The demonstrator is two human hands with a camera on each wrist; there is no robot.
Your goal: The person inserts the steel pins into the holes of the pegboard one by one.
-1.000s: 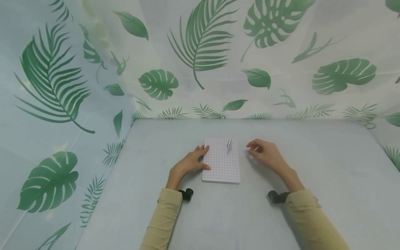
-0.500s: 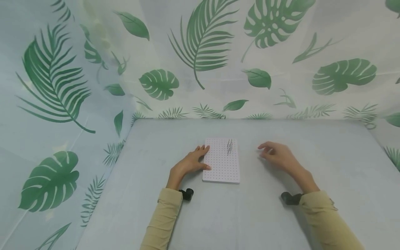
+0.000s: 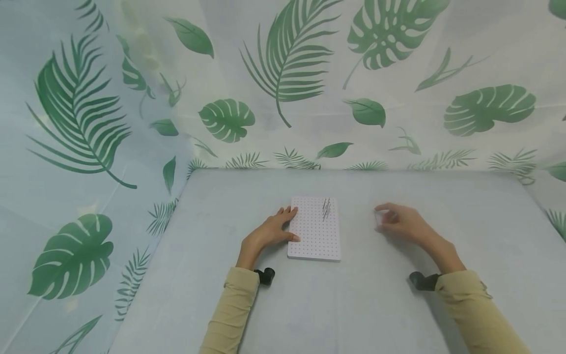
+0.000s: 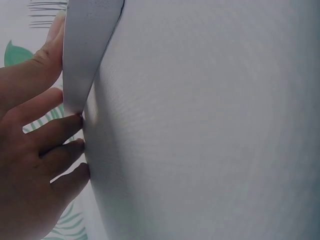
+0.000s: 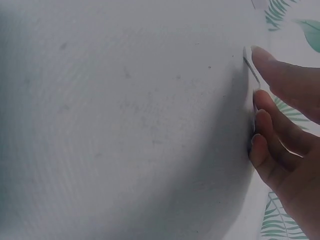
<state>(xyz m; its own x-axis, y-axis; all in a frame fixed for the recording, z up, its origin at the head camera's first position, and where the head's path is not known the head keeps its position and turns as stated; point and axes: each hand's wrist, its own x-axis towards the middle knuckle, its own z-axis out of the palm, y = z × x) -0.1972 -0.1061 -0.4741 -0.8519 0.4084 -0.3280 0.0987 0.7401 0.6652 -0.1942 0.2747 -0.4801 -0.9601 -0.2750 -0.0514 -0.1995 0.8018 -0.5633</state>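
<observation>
A white pegboard (image 3: 315,241) with a grid of small holes lies flat on the table. Several thin metal pins (image 3: 326,209) lie grouped on its upper right part. My left hand (image 3: 268,228) rests on its left edge, the thumb and fingertips spread apart on it; the left wrist view shows the thumb against the pegboard's side (image 4: 82,55). To the right, over the table, my right hand (image 3: 404,223) holds a small, thin, see-through piece (image 3: 377,217) between thumb and fingers. Its kind cannot be made out; the right wrist view shows just a thin edge (image 5: 252,70).
A pale grey cloth-like surface covers the table (image 3: 318,305). Behind and to the left hang white curtains (image 3: 309,132) printed with green leaves. A dark wrist camera (image 3: 422,281) sits at the right cuff, another wrist camera (image 3: 266,276) at the left cuff.
My right hand has moved right, away from the pegboard, and a see-through piece now shows at its fingertips. The left hand and the pegboard stay in place.
</observation>
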